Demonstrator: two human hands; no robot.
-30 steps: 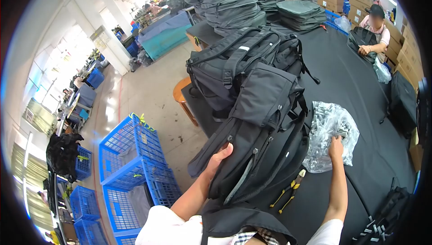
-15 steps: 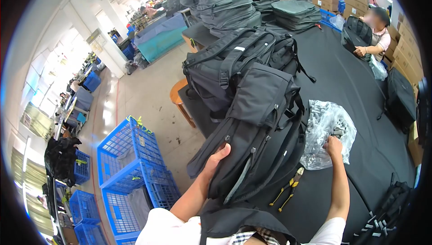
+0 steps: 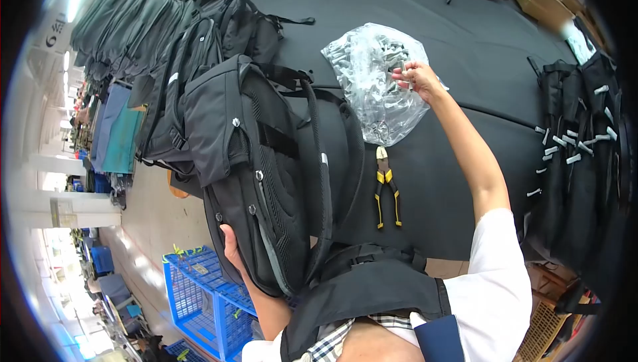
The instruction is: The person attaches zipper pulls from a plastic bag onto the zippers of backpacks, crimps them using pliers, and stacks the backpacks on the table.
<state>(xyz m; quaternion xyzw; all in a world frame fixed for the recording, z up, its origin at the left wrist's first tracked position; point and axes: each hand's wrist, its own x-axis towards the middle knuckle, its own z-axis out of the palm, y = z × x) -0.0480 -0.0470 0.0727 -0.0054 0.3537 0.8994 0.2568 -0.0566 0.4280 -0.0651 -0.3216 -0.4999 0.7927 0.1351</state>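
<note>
A black backpack (image 3: 222,119) with several zipper pulls stands tilted in front of me. My left hand (image 3: 230,245) grips its lower left side, thumb up along the fabric and the other fingers hidden behind it. At the right, my right hand (image 3: 417,79) is over a clear plastic bag (image 3: 359,63) full of small grey pieces. Its thumb and fingertips pinch a small grey piece, too small to make out exactly. Pliers (image 3: 384,182) with yellow-and-black handles lie on the black tabletop (image 3: 438,176) just below the bag.
More black backpacks (image 3: 249,29) stand behind the held one, with stacked dark bag pieces (image 3: 126,23) farther back. Black straps with white tips (image 3: 575,142) hang at the right. Blue crates (image 3: 193,295) stand on the floor at lower left. Cardboard boxes (image 3: 541,3) are at upper right.
My view has turned right and down. My right hand has come up slightly out of the plastic bag's contents, with a small piece in its fingers. My left hand stays on the backpack.
</note>
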